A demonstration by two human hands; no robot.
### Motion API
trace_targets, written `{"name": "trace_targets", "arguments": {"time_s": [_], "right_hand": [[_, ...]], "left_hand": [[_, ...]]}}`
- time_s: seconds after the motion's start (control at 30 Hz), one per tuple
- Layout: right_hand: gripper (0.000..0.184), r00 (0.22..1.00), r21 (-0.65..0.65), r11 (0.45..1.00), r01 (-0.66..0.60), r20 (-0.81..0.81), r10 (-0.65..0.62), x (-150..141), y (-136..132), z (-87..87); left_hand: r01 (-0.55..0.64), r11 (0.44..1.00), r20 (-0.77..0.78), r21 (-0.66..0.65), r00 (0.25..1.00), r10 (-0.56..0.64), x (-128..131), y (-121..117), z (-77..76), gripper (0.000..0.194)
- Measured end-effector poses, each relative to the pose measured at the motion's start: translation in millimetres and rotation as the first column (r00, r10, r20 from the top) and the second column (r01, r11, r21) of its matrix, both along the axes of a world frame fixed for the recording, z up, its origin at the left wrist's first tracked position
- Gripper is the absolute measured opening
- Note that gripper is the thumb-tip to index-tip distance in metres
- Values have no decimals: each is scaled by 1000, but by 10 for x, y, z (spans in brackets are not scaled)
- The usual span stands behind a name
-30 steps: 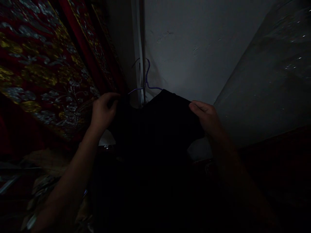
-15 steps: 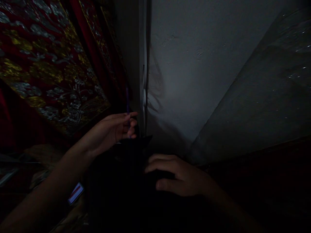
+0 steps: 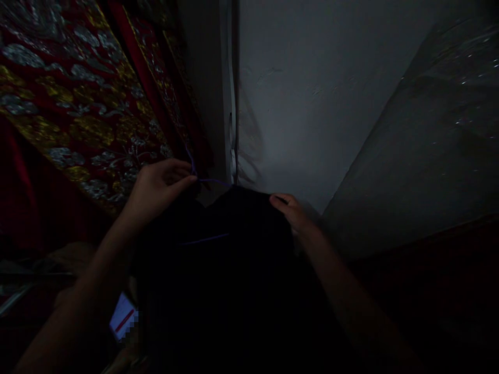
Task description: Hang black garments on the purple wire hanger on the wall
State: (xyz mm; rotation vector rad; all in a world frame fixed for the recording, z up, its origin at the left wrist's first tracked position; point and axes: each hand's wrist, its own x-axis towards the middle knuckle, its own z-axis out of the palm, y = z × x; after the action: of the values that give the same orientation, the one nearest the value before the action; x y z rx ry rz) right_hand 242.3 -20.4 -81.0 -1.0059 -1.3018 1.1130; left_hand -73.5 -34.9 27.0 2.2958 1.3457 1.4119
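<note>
In a dim corner I hold a black garment on a thin purple wire hanger. My left hand is closed in a pinch on the hanger's wire near its hook. At the garment's upper right edge my right hand is closed on the black cloth. One purple bar of the hanger shows across the cloth; the rest of it is hidden in the garment.
A red hanging cloth with gold and silver embroidery fills the left. A white wall with a vertical strip stands behind. A grey glittery sheet slopes at the right. A small white and red card lies at lower left.
The garment, low and bunched half a second ago, is raised again. My left hand has closed on the purple hanger wire, and my right hand moved up from the cloth's top to its right edge.
</note>
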Motion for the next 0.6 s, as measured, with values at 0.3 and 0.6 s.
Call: {"name": "trace_targets", "arguments": {"time_s": [0.3, 0.6], "right_hand": [[53, 956, 229, 930, 286, -129, -262, 300, 403, 640], [50, 924, 328, 878, 348, -276, -263, 92, 382, 800]], "left_hand": [[79, 964, -281, 255, 960, -5, 360, -148, -755, 25], [-94, 992, -271, -83, 960, 68, 513, -3, -1647, 36]]}}
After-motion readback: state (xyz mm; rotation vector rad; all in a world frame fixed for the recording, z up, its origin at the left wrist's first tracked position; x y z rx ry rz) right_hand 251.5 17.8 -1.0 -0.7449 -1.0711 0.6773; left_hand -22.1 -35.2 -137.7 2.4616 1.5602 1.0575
